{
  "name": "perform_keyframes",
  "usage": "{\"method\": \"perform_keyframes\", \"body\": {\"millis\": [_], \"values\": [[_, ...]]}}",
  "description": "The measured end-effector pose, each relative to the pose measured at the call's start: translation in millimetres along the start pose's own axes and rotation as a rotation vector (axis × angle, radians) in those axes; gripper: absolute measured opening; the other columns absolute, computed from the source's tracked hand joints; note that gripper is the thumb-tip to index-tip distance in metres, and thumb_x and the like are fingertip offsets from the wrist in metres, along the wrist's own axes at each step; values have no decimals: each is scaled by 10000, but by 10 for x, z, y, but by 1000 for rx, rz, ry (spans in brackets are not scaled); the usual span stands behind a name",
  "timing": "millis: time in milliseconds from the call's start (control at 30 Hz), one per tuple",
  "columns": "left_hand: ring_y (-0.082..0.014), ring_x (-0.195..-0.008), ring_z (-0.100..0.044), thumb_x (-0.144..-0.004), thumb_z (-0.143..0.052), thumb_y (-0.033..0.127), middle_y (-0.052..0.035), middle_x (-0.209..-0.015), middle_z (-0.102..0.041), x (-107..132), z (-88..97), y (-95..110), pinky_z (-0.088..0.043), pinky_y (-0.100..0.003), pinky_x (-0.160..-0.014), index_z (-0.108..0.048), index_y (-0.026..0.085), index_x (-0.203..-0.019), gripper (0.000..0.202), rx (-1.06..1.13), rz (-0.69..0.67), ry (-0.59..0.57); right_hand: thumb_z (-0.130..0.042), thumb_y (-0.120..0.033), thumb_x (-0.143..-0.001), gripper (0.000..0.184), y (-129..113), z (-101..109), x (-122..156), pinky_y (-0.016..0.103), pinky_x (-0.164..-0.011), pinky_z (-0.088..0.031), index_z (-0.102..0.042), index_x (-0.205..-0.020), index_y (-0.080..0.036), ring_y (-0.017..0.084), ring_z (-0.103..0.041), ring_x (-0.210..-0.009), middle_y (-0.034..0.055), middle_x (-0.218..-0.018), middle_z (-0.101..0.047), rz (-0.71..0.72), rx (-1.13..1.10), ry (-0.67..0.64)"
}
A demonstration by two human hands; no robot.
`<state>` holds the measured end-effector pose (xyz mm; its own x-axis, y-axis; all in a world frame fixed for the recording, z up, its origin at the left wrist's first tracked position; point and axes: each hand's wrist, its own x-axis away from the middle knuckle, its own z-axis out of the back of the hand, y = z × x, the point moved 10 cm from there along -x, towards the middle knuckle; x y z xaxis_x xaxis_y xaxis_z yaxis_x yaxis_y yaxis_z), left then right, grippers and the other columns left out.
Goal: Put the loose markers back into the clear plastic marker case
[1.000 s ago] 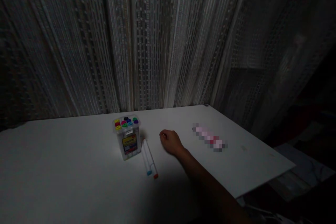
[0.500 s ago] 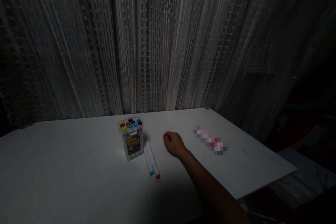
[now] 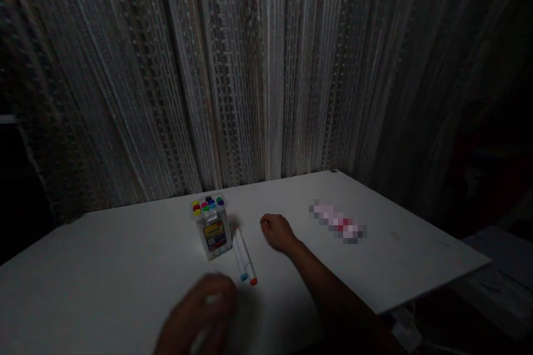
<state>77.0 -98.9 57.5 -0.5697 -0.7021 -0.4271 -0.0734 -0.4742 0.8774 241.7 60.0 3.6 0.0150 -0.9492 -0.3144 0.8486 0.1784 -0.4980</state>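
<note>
My left hand (image 3: 197, 313) is at the bottom, blurred, with its fingers curved and gaps showing between them; nothing appears in it. Just beyond it stands a clear plastic case of markers (image 3: 211, 230), upright, with several coloured ends at its top and a yellow-and-dark label in front. Two white markers lie side by side to the right of the case: a blue-ended marker (image 3: 240, 258) and an orange-ended marker (image 3: 247, 258). My right hand (image 3: 277, 232) rests on the table to the right of these markers, loosely closed, with nothing visible in it.
A pixelated pink and red strip (image 3: 338, 222) lies on the white table (image 3: 358, 272), right of my right hand. Behind the table hangs a striped curtain (image 3: 250, 94). The table's right edge runs diagonally, with dim clutter (image 3: 491, 288) beyond and below it.
My left hand has come into view from the bottom, near the marker case. The right hand and the markers keep their places on the table; the view has turned slightly.
</note>
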Motion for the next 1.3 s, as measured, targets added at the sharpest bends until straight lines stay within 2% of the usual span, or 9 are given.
{"method": "perform_keyframes", "body": {"millis": [100,233,433,567,833,933,1000,1167,1300], "values": [[-220,-1054,-509,-793,-571,282,-39,-1080,-566,-232,1100,420,-401,-387,-946,-609,256,-963,176,-448,-347,569,-427,-204,-789,263,52,-42,-20,228,-664,-391,-676,-868,-177,152,-620,-778,62,-870,-697,-46,16,-17],[-245,-1109,-490,-824,-433,454,-85,-1096,-571,-721,1544,171,-348,-405,-1001,-586,181,-970,345,-593,-308,605,-446,-235,-764,247,30,-148,-103,257,-654,-401,-671,-842,-169,192,-629,-815,93,-886,-692,-128,71,-87],[-247,-1082,-510,-792,-426,527,-91,-1090,-575,-893,1514,-468,-385,-394,-965,-589,183,-959,416,-388,-200,637,-470,-395,-773,327,-231,-450,-86,301,-721,-429,-634,-963,-185,226,-622,-892,98,-947,-680,-102,47,-158],[-236,-1109,-486,-773,-465,514,-79,-1132,-550,-813,1530,-560,-350,-369,-988,-565,189,-1013,416,-308,-177,752,-449,-371,-781,350,-388,-516,-11,335,-741,-437,-601,-1020,-166,251,-620,-901,130,-955,-669,-25,198,-141],[-216,-870,-594,-747,-481,576,-69,-976,-619,-797,1487,-676,-466,-317,-769,-549,168,-1041,508,-34,-56,700,-515,-221,-709,230,-430,-467,-78,296,-718,-426,-605,-897,-123,236,-608,-897,155,-927,-657,-39,226,-126],[-218,-859,-616,-734,-520,592,-81,-1017,-619,-760,1403,-757,-491,-317,-733,-480,186,-1149,582,113,-50,649,-527,-206,-696,105,-344,-214,-205,255,-612,-415,-576,-758,-138,185,-601,-734,100,-788,-653,-96,27,-52],[-218,-836,-629,-716,-568,578,-80,-1025,-622,-760,1336,-816,-503,-315,-699,-420,212,-1216,637,206,-27,591,-515,-183,-697,40,-399,182,-313,230,-568,-404,-534,-700,-149,144,-562,-641,53,-688,-617,-80,-154,84],[-216,-843,-629,-680,-628,560,-73,-1036,-620,-762,1301,-868,-509,-304,-680,-387,235,-1231,684,306,-25,552,-478,-334,-761,285,-1029,1238,-472,197,-421,-371,-455,-993,-170,89,-469,-472,-14,-700,-559,219,-708,351],[-186,-817,-625,-743,-589,507,-54,-1018,-612,-777,1304,-880,-507,-288,-683,-382,240,-1216,581,302,-57,534,-470,-308,-786,368,-1608,1367,-516,172,-451,-378,-404,-1134,-206,64,-477,-482,-29,-746,-550,415,-699,359]]}}
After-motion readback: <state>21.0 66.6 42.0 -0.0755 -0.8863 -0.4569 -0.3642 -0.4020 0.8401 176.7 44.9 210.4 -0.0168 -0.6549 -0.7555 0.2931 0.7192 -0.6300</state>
